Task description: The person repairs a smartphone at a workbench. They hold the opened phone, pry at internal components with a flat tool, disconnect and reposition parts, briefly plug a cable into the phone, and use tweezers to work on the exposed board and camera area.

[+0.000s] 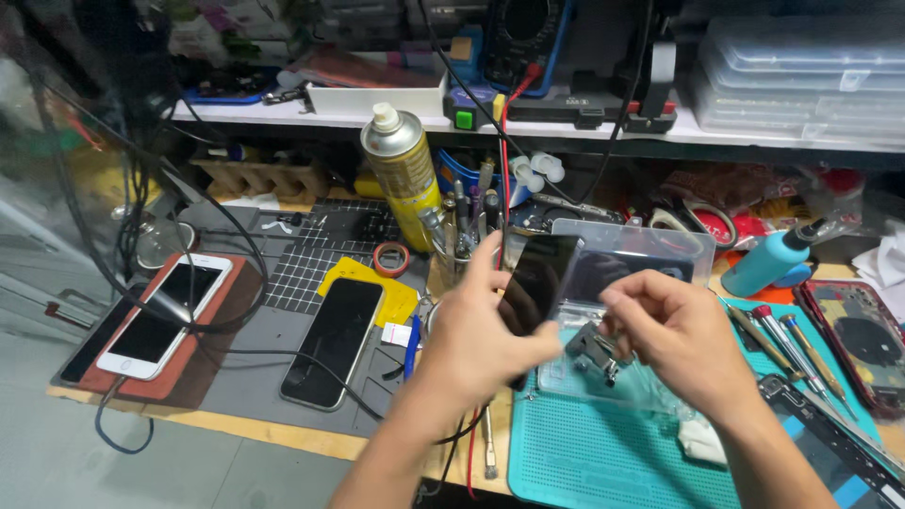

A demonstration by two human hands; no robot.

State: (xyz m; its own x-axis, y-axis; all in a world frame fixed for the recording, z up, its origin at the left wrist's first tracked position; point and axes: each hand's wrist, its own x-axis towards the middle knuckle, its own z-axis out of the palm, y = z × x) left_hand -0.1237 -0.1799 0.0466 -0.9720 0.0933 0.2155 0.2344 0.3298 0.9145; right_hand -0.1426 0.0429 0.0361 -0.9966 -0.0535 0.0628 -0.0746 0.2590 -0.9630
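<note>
Fingers (492, 253) of the left hand (476, 330) pinch the edge of a thin glossy black glass panel (539, 279), index stretched up along its side, thumb behind; panel held upright just above the front of the desk (283, 429). Right hand (674, 335) has its fingers curled together around a small dark metal clamp-like part (592, 351), just beside the panel's lower corner, over a clear plastic tray (650, 247) and a teal perforated silicone mat (603, 452).

Judgement: the panel looks fragile, so a light edge grip, no flexing, and pads kept off the face would suit; keeping the metal part's corners from scraping the glass seems wise.

Pose: both forearms come in from the near edge, wrists raised, hands close but not touching; left palm turned inward, right knuckles up.

Nearby: yellow spray can (403, 170), black smartphone (335, 341) on grey grid mat, white smartphone (165, 316) on a brown pad, screwdrivers (787, 344) at right
</note>
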